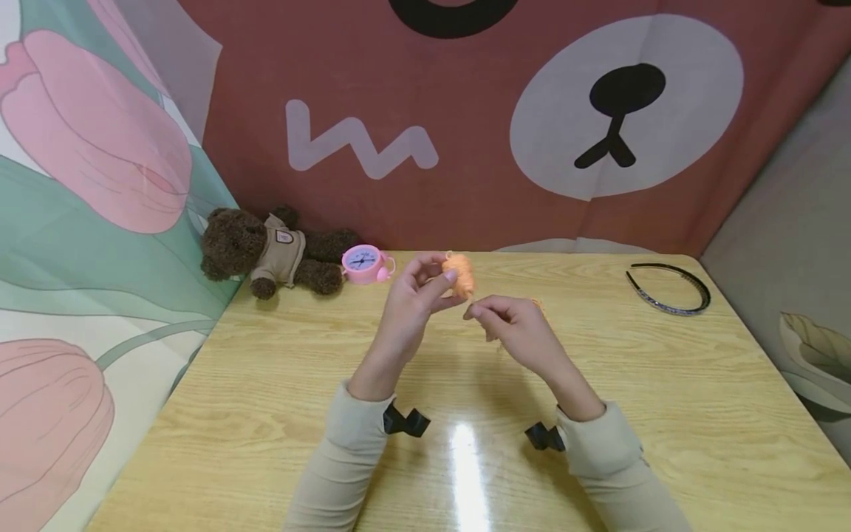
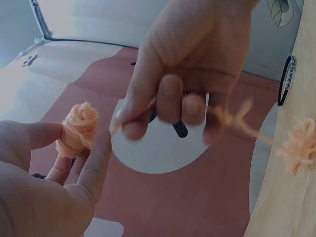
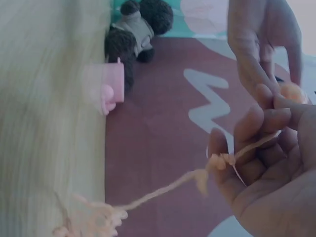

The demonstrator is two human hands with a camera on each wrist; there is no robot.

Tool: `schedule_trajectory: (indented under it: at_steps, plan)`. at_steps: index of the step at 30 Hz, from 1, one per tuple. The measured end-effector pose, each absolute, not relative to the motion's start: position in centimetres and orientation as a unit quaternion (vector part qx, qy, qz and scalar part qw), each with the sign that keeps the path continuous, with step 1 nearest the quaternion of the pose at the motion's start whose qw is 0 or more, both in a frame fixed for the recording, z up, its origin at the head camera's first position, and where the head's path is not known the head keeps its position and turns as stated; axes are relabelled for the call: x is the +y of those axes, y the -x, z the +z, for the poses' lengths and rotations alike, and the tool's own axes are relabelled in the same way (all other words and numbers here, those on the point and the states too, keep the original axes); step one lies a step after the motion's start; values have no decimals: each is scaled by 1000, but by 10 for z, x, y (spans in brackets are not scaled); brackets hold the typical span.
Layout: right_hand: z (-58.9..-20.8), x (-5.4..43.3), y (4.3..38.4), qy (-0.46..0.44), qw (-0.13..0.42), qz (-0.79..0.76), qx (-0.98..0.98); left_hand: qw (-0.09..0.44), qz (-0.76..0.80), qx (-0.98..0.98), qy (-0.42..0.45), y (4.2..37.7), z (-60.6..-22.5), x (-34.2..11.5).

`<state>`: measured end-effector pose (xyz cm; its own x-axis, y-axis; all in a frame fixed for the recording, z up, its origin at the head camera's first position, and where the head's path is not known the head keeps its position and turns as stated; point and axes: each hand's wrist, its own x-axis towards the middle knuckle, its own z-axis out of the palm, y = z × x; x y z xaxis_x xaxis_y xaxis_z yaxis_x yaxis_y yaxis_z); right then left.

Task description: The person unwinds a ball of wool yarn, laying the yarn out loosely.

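Note:
A small wound ball of orange yarn (image 1: pixel 460 275) is held up above the table between the thumb and fingers of my left hand (image 1: pixel 414 299). Just to its right, my right hand (image 1: pixel 521 329) pinches the strand that comes off the ball between thumb and index finger. In the left wrist view the yarn strand (image 2: pixel 252 131) runs on through the right hand's curled fingers, with a knotty tangle in it. It leads down to a loose heap of orange yarn (image 2: pixel 300 145) on the table, mostly hidden behind the right hand in the head view.
A brown teddy bear (image 1: pixel 266 251) lies at the back left of the wooden table (image 1: pixel 266 443). Beside it is a pink alarm clock (image 1: pixel 363 264). A dark, sparkly headband (image 1: pixel 671 307) lies at the back right. A printed cloth (image 1: pixel 465 199) hangs behind the table.

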<state>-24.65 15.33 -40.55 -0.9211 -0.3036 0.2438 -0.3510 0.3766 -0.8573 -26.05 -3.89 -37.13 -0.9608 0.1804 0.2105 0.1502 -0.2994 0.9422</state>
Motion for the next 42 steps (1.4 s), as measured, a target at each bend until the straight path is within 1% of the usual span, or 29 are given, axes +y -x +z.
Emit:
schedule_trajectory:
  at_steps: [5, 10, 20, 35, 42]
  plan:
    - [-402, 167, 251, -162, 64, 531, -829, -15, 791, 597, -132, 264, -369, -45]
    - [-399, 178, 254, -138, 94, 539, -826, -35, 787, 602, -132, 266, -369, -49]
    - [-392, 199, 255, -105, 120, 551, -819, -71, 827, 548, -105, 269, -370, -48]
    - [-386, 225, 256, -57, 163, 581, -795, -78, 823, 555, -90, 269, -368, -54]
    - [-383, 242, 257, -28, 188, 641, -744, -85, 835, 535, -97, 269, -368, -56]
